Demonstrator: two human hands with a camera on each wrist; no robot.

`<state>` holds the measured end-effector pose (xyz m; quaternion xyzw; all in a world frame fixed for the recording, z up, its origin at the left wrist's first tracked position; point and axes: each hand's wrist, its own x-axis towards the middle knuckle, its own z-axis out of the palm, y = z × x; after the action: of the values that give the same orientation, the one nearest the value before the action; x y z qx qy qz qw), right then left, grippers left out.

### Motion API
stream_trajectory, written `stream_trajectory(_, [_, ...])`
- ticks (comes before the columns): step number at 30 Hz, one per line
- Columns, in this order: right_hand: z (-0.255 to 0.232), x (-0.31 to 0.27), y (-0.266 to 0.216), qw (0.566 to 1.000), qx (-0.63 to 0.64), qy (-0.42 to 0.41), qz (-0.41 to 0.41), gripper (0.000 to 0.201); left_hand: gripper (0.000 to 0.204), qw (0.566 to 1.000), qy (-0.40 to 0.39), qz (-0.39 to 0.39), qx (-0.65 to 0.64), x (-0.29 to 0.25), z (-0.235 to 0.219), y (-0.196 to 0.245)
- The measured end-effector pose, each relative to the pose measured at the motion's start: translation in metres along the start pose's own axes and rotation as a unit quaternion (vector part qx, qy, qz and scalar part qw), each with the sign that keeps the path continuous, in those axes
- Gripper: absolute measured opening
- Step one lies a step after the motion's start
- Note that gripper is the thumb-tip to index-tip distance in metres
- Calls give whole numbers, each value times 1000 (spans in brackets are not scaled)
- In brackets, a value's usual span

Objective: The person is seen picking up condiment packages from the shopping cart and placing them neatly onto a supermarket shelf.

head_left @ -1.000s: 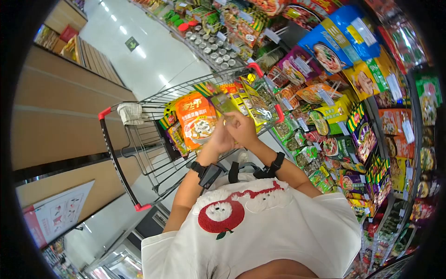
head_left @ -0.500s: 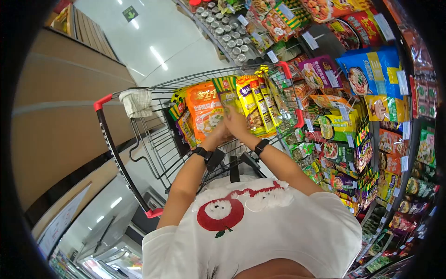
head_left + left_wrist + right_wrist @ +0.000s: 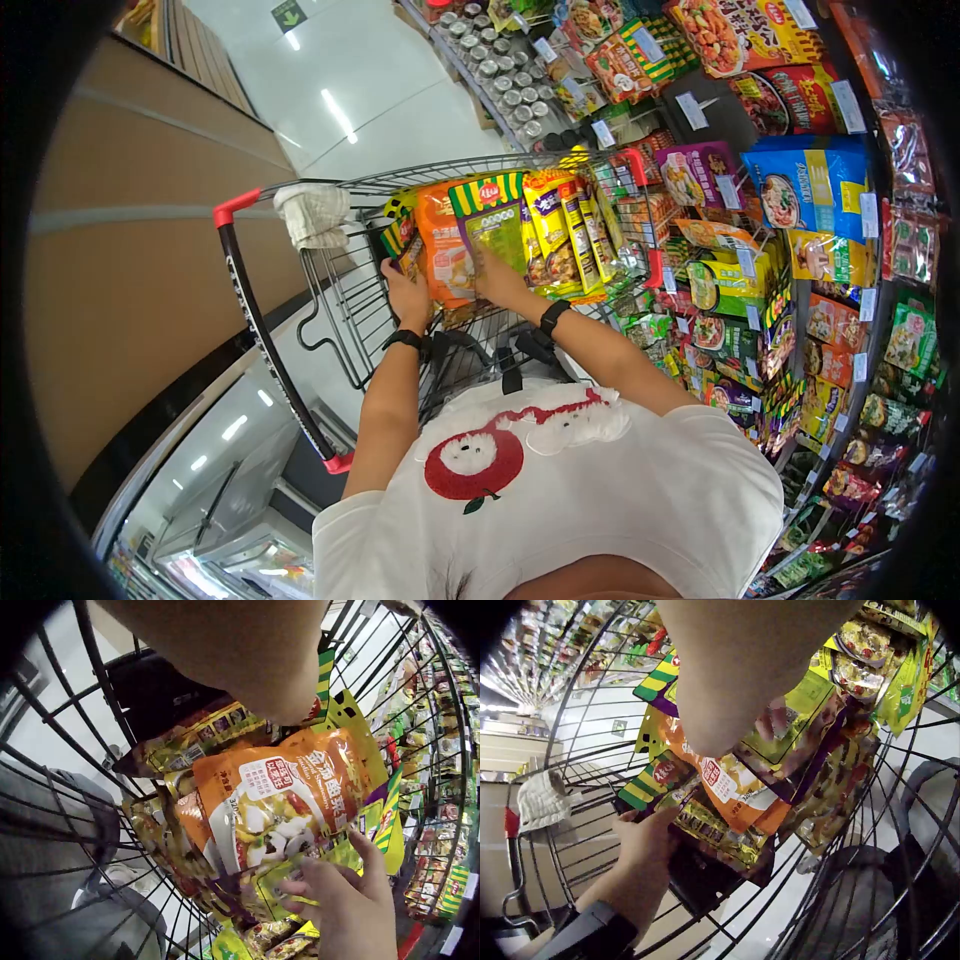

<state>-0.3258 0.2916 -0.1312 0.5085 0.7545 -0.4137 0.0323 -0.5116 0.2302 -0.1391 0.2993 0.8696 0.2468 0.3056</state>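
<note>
My left hand (image 3: 407,297) holds the near edge of a dark seasoning packet (image 3: 705,819) with a green-and-yellow striped top, at the left of the load in the cart; some of its fingers are hidden behind the packet. My right hand (image 3: 500,282) rests with loose, spread fingers on the front of a purple-edged seasoning packet (image 3: 508,215) with a clear yellow-green panel and striped top. This one overlaps an orange seasoning packet (image 3: 274,802) standing between the hands. Yellow packets (image 3: 552,230) stand to the right of my right hand.
The wire shopping cart (image 3: 372,330) surrounds the packets, with a white cloth (image 3: 313,213) hung over its rim by the handle (image 3: 262,335). Shelves of hanging packets (image 3: 725,280) line the right side close to the cart. Rows of cans (image 3: 505,85) stand beyond it.
The striped, purple-edged packet has come down upright in front of the orange one. My hands, together earlier, have parted: the left moved left to the dark packet, the right stayed at the purple-edged packet.
</note>
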Motion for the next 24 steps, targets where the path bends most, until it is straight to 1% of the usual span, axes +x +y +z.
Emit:
stream_trajectory(1, [-3, -1, 1, 1000, 17, -11, -14, 75, 62, 1000, 6, -6, 6, 2, 2, -2])
stream_trajectory(2, [-5, -4, 2, 1000, -1, -4, -2, 75, 63, 1000, 15, -20, 3, 4, 3, -4])
stream_trajectory(3, [-5, -6, 3, 1000, -1, 5, -8, 74, 64, 999, 24, -33, 2, 5, 2, -1])
stream_trajectory(4, [-5, -8, 4, 1000, -1, 15, -15, 73, 46, 997, 29, -74, -1, 1, -7, 14])
stream_trajectory(5, [-5, -11, 6, 999, 0, 25, -21, 73, 38, 998, 15, -52, 33, 5, 0, 4])
stream_trajectory(6, [-4, -11, 7, 1000, 12, 21, -4, 72, 30, 997, 3, -29, 66, 14, 10, -12])
stream_trajectory(7, [-4, -13, 9, 1000, 26, 1, 10, 71, 22, 996, 11, -5, 85, 14, 11, -12])
stream_trajectory(8, [-3, -15, 12, 999, 41, -19, 23, 71, 17, 994, 21, 20, 104, 14, 12, -11])
stream_trajectory(9, [-5, -19, 10, 997, 55, -39, 36, 70, 17, 993, 17, 31, 109, 12, 9, -7])
stream_trajectory(11, [-10, -27, 8, 995, 77, -41, 49, 70, 16, 991, 10, 53, 120, 6, 2, 1])
stream_trajectory(12, [-11, -29, 9, 994, 91, -38, 45, 69, 14, 994, -13, 42, 104, -4, -13, 17])
stream_trajectory(13, [-10, -29, 9, 993, 109, -37, 39, 68, 14, 991, 6, 77, 106, -9, -9, 10])
stream_trajectory(14, [-9, -32, 10, 990, 128, -19, 49, 59, 13, 987, 26, 112, 113, -13, -2, -6])
stream_trajectory(15, [-13, -33, 7, 988, 141, -26, 52, 55, 13, 980, 46, 147, 124, -17, -5, -17])
stream_trajectory(16, [-21, -33, 1, 986, 156, -31, 56, 52, 15, 983, 15, 166, 77, -27, -19, -11])
stream_trajectory(17, [-23, -34, -4, 982, 172, -35, 63, 48, 16, 981, 16, 185, 62, -36, -32, -7])
stream_trajectory(18, [-14, -34, 1, 983, 185, 3, 16, 39, 18, 977, 17, 206, 46, -44, -42, -2])
stream_trajectory(19, [-15, -35, -5, 978, 207, 9, -1, 39, 19, 973, 17, 227, 28, -54, -55, 14])
stream_trajectory(20, [-15, -36, -12, 973, 229, 15, -19, 38, 21, 972, 28, 231, 6, -65, -70, 30])
stream_trajectory(21, [-17, -35, -19, 968, 249, 19, -39, 38, 19, 962, 22, 272, -14, -71, -86, 48])
stream_trajectory(22, [-12, -29, -18, 974, 212, 42, -68, 38, 17, 948, 15, 315, -35, -75, -100, 66])
stream_trajectory(23, [-9, -23, -17, 955, 275, 62, -89, 39, 15, 932, 6, 357, -54, -81, -114, 83])
stream_trajectory(24, [-9, -19, -16, 931, 338, 83, -108, 41, 9, 941, -30, 322, -104, -91, -127, 101])
